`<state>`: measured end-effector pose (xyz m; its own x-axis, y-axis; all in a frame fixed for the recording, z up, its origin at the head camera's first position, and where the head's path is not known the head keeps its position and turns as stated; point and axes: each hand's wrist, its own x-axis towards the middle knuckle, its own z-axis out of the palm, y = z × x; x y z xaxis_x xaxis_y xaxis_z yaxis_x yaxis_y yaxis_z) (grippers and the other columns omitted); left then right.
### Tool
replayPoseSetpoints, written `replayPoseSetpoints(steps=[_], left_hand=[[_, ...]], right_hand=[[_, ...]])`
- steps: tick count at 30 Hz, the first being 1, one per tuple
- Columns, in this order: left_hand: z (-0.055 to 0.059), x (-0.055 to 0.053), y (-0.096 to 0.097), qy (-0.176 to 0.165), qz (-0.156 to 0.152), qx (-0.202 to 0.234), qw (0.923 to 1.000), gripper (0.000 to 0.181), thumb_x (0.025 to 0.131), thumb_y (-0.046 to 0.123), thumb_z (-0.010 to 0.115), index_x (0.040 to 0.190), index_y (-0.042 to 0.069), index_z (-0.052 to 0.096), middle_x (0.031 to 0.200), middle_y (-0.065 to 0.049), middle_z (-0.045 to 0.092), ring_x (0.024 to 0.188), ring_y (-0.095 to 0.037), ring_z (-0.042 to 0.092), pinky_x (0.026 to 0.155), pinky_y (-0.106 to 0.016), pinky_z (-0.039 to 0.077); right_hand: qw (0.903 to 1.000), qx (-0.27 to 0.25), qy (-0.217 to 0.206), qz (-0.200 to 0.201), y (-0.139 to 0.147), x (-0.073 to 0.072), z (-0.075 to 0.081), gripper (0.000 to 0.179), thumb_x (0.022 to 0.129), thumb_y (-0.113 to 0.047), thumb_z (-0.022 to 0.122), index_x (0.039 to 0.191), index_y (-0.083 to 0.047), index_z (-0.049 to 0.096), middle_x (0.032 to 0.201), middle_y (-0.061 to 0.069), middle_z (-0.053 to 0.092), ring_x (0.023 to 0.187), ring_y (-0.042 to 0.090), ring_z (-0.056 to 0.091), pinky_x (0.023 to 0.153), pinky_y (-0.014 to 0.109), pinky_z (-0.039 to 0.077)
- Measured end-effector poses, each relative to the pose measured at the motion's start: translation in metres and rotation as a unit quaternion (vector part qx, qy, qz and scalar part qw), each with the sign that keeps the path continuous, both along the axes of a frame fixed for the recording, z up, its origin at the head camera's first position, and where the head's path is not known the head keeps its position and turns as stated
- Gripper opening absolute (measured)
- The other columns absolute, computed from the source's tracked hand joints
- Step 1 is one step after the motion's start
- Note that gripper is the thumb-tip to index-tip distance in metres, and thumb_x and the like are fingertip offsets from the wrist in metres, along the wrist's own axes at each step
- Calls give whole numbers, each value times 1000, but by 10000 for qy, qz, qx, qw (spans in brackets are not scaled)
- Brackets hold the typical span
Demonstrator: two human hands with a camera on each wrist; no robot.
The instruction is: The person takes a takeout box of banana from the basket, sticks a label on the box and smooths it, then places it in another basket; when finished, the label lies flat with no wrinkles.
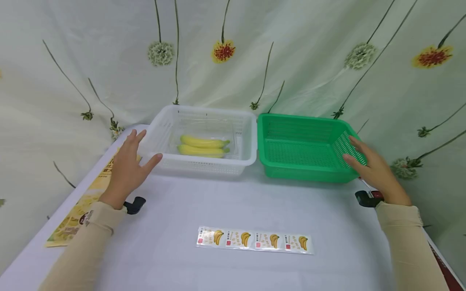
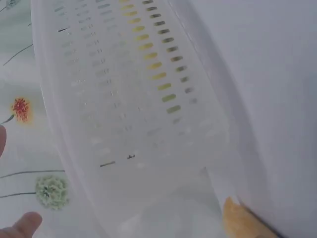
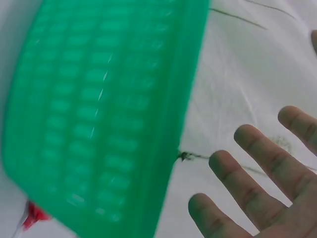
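A white plastic basket (image 1: 204, 165) holds two yellow bananas (image 1: 204, 146) and some clear plastic. My left hand (image 1: 127, 169) is by its left end, fingers extended and thumb spread apart. In the left wrist view, yellow shows through the slots of the white basket (image 2: 109, 119). To the right of that basket stands a green basket (image 1: 309, 173) with slotted walls. Near its right end is my right hand (image 1: 378, 171), its fingers spread. The right wrist view has these fingers (image 3: 270, 158) apart from the wall of the green basket (image 3: 99, 119).
A strip of banana-printed labels (image 1: 255, 240) lies on the white tablecloth (image 1: 233, 206) at the front. A yellow printed sheet or bag (image 1: 78, 214) is on the left, partly behind the left arm. Behind the baskets hangs a flowered cloth (image 1: 306, 56).
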<state>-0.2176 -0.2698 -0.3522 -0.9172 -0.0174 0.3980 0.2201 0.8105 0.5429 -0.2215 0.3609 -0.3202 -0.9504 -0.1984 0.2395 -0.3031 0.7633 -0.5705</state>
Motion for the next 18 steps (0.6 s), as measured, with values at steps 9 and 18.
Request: replayPoseSetpoints(steps=[9, 18], left_hand=[[-12, -18, 3, -314, 409, 2134, 9756, 106, 101, 31, 76, 175, 15, 1, 181, -15, -1, 166, -41, 3, 131, -64, 11], [-30, -35, 0, -804, 170, 3579, 9301, 116, 97, 28, 83, 175, 30, -3, 182, -6, -2, 164, -26, 13, 130, -45, 21]], right_hand=[[9948, -452, -514, 757, -29, -26, 21, 73, 112, -18, 60, 173, -5, 20, 168, 35, 31, 149, 60, 34, 116, 76, 31], [9820, -678, -1092, 1384, -61, -50, 35, 68, 114, -16, 56, 172, -4, 23, 167, 32, 36, 151, 53, 38, 116, 73, 36]])
